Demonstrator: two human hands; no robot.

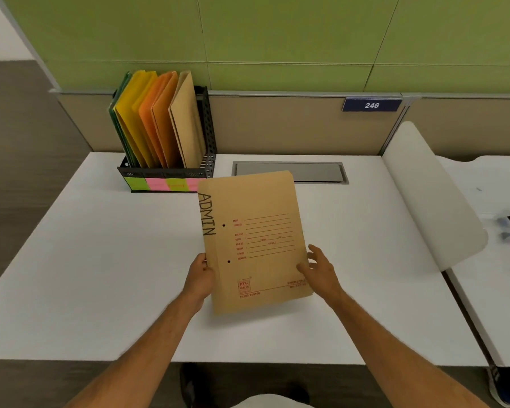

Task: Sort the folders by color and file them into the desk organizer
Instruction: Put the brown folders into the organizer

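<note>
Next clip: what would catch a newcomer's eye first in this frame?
The tan paper folder marked ADMIN in black stands out at centre, held above the white desk with the left hand gripping its left edge and the right hand at its right edge. Next comes the black perforated desk organizer at the back left, already holding green, yellow, orange and tan folders upright.

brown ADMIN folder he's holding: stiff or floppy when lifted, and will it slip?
Probably fairly stiff: the ADMIN folder stays flat while the left hand and right hand hold only its lower edges. Likely light, since it looks thin and flat. Its plain card face looks matte, so slipping seems unlikely, though the right hand's fingers look loose.
</note>
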